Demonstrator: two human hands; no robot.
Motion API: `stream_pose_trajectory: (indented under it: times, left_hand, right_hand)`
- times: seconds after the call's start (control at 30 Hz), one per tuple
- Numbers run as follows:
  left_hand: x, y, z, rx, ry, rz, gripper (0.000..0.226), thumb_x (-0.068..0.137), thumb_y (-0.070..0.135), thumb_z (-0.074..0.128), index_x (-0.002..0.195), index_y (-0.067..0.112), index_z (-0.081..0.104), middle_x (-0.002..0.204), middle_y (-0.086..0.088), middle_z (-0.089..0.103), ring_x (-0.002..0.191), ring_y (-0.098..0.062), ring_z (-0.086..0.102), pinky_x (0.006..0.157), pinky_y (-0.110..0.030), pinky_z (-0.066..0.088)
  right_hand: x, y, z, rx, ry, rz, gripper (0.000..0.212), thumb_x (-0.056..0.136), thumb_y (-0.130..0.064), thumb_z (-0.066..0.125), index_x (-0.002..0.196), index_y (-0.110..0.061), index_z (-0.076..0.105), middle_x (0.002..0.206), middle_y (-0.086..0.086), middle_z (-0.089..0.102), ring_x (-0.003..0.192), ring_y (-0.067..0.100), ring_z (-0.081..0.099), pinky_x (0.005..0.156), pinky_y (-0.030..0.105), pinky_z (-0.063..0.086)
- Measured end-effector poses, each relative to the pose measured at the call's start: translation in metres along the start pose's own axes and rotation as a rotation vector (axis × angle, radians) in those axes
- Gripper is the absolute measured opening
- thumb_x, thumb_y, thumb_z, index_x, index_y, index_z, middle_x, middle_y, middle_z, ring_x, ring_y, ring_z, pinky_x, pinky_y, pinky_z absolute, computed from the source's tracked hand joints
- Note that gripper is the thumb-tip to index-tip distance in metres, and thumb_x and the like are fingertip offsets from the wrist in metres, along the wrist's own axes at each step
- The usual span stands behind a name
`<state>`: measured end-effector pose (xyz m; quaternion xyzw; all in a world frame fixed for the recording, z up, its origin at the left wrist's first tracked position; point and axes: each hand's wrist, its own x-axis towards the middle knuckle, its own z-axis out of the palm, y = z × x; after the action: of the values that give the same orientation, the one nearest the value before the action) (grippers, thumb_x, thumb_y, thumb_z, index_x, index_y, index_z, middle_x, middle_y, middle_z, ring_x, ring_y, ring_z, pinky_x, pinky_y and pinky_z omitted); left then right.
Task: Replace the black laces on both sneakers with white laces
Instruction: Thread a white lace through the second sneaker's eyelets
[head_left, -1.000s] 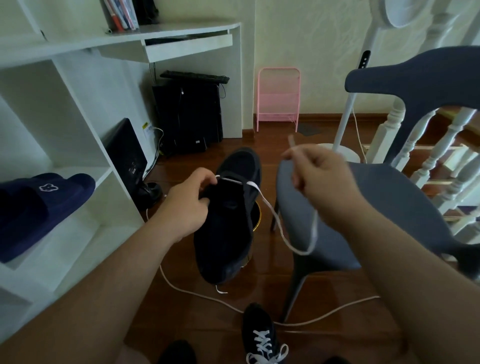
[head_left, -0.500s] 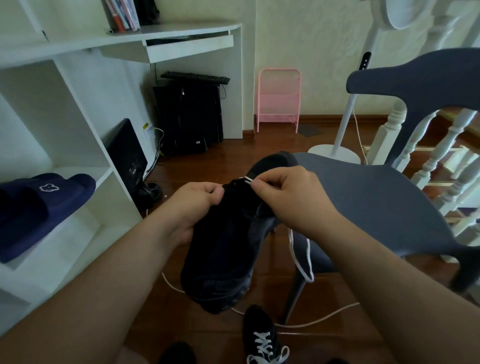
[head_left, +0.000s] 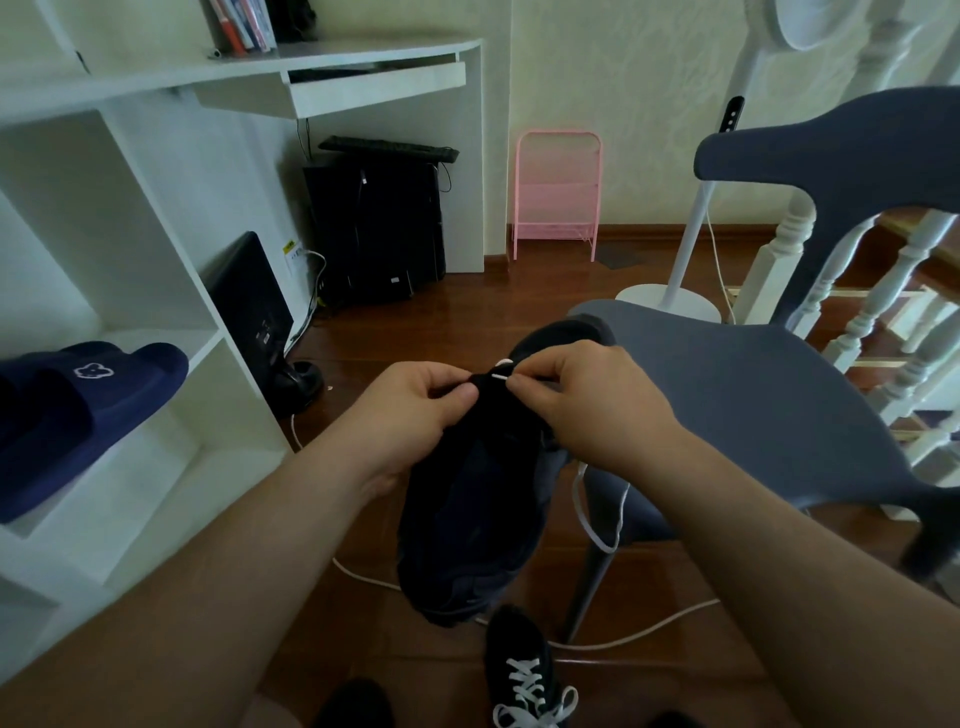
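The left hand (head_left: 415, 410) curls its fingers around the upper edge of the black sneaker (head_left: 478, 499), gripping it in the air above the wooden floor (head_left: 467, 312). The right hand (head_left: 587, 410) pinches the tip of the white lace (head_left: 501, 376) between thumb and forefinger at the top of the sneaker, just beside the left hand's fingertips. The rest of that lace hangs in a loop below the right wrist, right of the sneaker.

Right of the sneaker the grey chair (head_left: 753, 405) stands close, its seat edge almost touching the right hand. Left of the sneaker is the white shelf (head_left: 171, 364), a little apart, with open floor beyond the sneaker's toe.

Below the held sneaker, a second sneaker (head_left: 524, 675) with white laces stands on the floor, and a white cable (head_left: 649, 631) runs beside it.
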<state>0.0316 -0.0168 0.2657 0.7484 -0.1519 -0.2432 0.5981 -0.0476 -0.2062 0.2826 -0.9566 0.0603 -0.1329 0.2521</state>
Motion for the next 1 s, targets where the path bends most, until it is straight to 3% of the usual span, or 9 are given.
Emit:
stream_pose_trajectory:
  times: [0.13, 0.27, 0.37, 0.47, 0.63, 0.7, 0.8, 0.87, 1.0]
  left_hand:
    - [-0.002, -0.003, 0.005, 0.036, 0.028, 0.09, 0.021, 0.106, 0.011, 0.063, 0.11, 0.022, 0.08, 0.098, -0.001, 0.082, 0.093, -0.015, 0.079, 0.075, -0.026, 0.062]
    - [-0.003, -0.003, 0.008, 0.043, 0.065, 0.11, 0.023, 0.106, 0.013, 0.063, 0.106, 0.027, 0.08, 0.096, 0.003, 0.082, 0.091, -0.013, 0.079, 0.077, -0.029, 0.064]
    - [-0.005, -0.003, 0.009, 0.046, 0.073, 0.135, 0.023, 0.104, 0.013, 0.066, 0.103, 0.03, 0.08, 0.094, 0.007, 0.081, 0.088, -0.008, 0.078, 0.07, -0.021, 0.061]
    - [-0.006, -0.004, 0.011, 0.111, 0.105, 0.21, 0.023, 0.099, 0.014, 0.074, 0.1, 0.036, 0.081, 0.095, 0.013, 0.08, 0.09, -0.004, 0.076, 0.077, -0.026, 0.062]
    - [-0.009, -0.004, 0.019, 0.334, 0.229, 0.332, 0.022, 0.093, 0.027, 0.081, 0.097, 0.046, 0.072, 0.098, 0.02, 0.074, 0.093, -0.002, 0.071, 0.083, -0.038, 0.063]
    - [-0.012, -0.004, 0.023, 0.334, 0.249, 0.398, 0.029, 0.091, 0.025, 0.082, 0.095, 0.047, 0.064, 0.108, 0.025, 0.072, 0.1, 0.001, 0.068, 0.086, -0.031, 0.061]
    - [-0.019, -0.003, 0.03, 0.354, 0.255, 0.51, 0.045, 0.093, 0.018, 0.08, 0.109, 0.054, 0.058, 0.116, 0.037, 0.064, 0.098, 0.013, 0.064, 0.074, -0.008, 0.053]
    - [-0.019, -0.005, 0.032, 0.363, 0.243, 0.533, 0.059, 0.095, 0.014, 0.077, 0.129, 0.058, 0.059, 0.123, 0.039, 0.063, 0.105, 0.016, 0.06, 0.082, -0.002, 0.048]
    - [-0.011, -0.01, 0.035, 0.263, 0.209, 0.434, 0.064, 0.098, 0.009, 0.072, 0.136, 0.061, 0.059, 0.132, 0.031, 0.066, 0.122, 0.012, 0.059, 0.102, -0.021, 0.055]
  right_hand:
    - [0.001, 0.002, 0.003, -0.02, 0.018, 0.024, 0.023, 0.101, -0.048, 0.055, 0.09, -0.039, 0.073, 0.067, -0.013, 0.065, 0.059, 0.006, 0.062, 0.051, 0.027, 0.046]
    - [0.002, 0.002, 0.005, -0.028, 0.044, 0.039, 0.026, 0.101, -0.046, 0.055, 0.083, -0.035, 0.07, 0.064, -0.01, 0.064, 0.056, 0.009, 0.061, 0.05, 0.032, 0.051]
    - [0.002, 0.002, 0.005, -0.04, 0.053, 0.048, 0.027, 0.101, -0.046, 0.054, 0.081, -0.034, 0.069, 0.064, -0.009, 0.064, 0.057, 0.009, 0.061, 0.05, 0.032, 0.051]
    - [0.0, -0.002, 0.006, -0.063, 0.088, 0.024, 0.026, 0.101, -0.048, 0.053, 0.087, -0.035, 0.07, 0.069, -0.012, 0.064, 0.061, 0.007, 0.062, 0.054, 0.033, 0.054]
    - [0.001, -0.003, 0.005, -0.08, 0.166, -0.028, 0.02, 0.1, -0.05, 0.058, 0.1, -0.04, 0.074, 0.078, -0.018, 0.065, 0.069, 0.0, 0.058, 0.056, 0.019, 0.04]
    - [0.001, 0.0, 0.005, -0.086, 0.225, -0.023, 0.021, 0.098, -0.052, 0.06, 0.098, -0.038, 0.075, 0.077, -0.017, 0.066, 0.069, 0.0, 0.058, 0.056, 0.018, 0.04]
    - [0.0, 0.003, 0.003, -0.09, 0.317, -0.013, 0.025, 0.093, -0.058, 0.063, 0.094, -0.037, 0.076, 0.075, -0.016, 0.067, 0.067, 0.001, 0.061, 0.055, 0.019, 0.045]
    - [0.001, 0.004, 0.003, -0.1, 0.332, -0.02, 0.027, 0.092, -0.06, 0.062, 0.094, -0.036, 0.076, 0.074, -0.017, 0.066, 0.067, 0.001, 0.06, 0.055, 0.018, 0.044]
    - [0.0, 0.004, 0.006, -0.119, 0.274, -0.04, 0.021, 0.093, -0.056, 0.065, 0.097, -0.037, 0.075, 0.078, -0.017, 0.067, 0.071, 0.001, 0.062, 0.058, 0.019, 0.048]
